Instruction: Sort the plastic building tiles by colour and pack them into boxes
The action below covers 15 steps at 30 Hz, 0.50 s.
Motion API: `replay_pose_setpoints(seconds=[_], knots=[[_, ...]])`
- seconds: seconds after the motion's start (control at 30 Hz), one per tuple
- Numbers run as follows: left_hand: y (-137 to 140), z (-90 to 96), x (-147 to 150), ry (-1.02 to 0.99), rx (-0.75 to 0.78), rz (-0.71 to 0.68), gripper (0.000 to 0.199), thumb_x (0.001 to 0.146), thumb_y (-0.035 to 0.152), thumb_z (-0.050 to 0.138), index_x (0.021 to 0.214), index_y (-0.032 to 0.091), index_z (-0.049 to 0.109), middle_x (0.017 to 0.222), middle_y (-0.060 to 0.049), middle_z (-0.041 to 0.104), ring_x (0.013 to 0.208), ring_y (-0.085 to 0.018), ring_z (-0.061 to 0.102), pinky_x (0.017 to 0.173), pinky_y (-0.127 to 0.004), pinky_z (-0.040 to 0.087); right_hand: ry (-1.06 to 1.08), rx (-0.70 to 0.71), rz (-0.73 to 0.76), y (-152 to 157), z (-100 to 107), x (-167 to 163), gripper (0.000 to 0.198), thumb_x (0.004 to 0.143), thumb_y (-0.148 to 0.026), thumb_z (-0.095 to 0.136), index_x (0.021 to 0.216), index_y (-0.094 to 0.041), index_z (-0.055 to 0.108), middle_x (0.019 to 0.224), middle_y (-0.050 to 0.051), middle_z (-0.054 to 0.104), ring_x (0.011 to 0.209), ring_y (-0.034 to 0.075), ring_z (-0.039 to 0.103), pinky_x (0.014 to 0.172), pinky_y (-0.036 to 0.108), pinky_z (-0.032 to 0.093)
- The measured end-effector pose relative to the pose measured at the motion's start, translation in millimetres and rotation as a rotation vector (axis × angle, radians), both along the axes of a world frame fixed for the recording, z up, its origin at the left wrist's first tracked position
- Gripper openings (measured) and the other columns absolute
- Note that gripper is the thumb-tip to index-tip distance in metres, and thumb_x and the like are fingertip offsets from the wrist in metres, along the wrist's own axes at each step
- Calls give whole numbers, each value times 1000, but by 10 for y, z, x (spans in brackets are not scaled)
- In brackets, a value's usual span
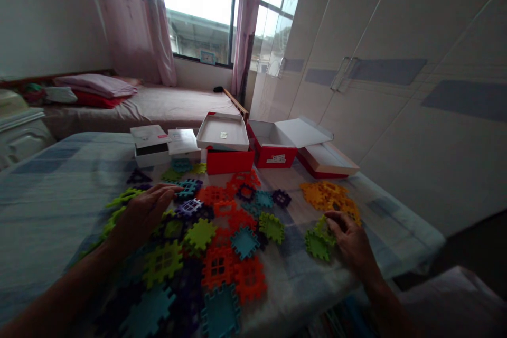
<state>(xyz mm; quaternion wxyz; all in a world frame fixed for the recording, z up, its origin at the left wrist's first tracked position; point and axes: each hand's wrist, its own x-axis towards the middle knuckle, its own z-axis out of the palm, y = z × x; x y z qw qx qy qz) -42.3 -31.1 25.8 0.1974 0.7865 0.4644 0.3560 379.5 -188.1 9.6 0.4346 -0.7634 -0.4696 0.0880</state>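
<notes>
My left hand (pixel 144 211) reaches over the left side of a spread of plastic interlocking building tiles, fingers stretched out. Its fingertips are at a blue window tile (pixel 189 188); whether they touch it I cannot tell. Just below lies a purple window tile (pixel 190 207). On the right, my right hand (pixel 350 240) pinches a green tile (pixel 325 228) between thumb and fingers, above another green tile (pixel 318 246) on the cloth. Behind that hand lies a pile of orange-yellow tiles (pixel 325 195). Red tiles (pixel 217 266) and a light green tile (pixel 200 234) lie mid-table.
Along the table's back stand a white box (pixel 151 156), a red box with a lid on top (pixel 229 162), an open red box (pixel 275 157) and a shallow lid (pixel 330 161). A patterned cloth (pixel 51 190) covers the table. Beyond are a bed (pixel 170 103) and a wardrobe (pixel 380 37).
</notes>
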Motion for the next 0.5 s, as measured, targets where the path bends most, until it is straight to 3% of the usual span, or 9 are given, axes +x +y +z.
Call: replay_pose_setpoints(seconds=[0.1,0.2,0.27,0.4,0.5], knots=[[12,-12,-12,9,12,-3,38,89,46,33,99,22,62,110,-2,64,99,-18,60,94,-27,42,-168,-24,52,-35,-5,8,30,79,-44,50,87,-19,65,95,9,67,91,24,62,86,42,47],[23,-22,-17,14,3,20,38,88,46,33,97,24,62,106,-1,65,97,-19,61,91,-29,44,-310,-21,118,-107,-7,-76,39,79,-48,54,105,-20,63,113,10,62,109,26,55,97,47,40],[29,-25,-16,10,0,27,38,87,47,33,96,24,62,106,-1,65,95,-19,62,90,-30,46,-386,-96,215,-155,-21,-141,49,76,-50,59,116,-22,59,125,11,56,119,28,48,100,49,37],[42,-23,-10,18,9,25,39,87,48,33,96,24,63,107,-3,65,95,-19,62,91,-31,46,-439,-212,314,-181,-60,-191,44,80,-47,55,116,-22,61,129,11,54,122,28,46,100,50,37],[56,-30,-11,24,17,37,39,87,50,33,94,26,63,105,-1,66,93,-19,63,88,-29,47,-450,-132,256,-138,-50,-83,41,85,-44,49,116,-20,60,127,12,54,122,27,47,101,49,36]])
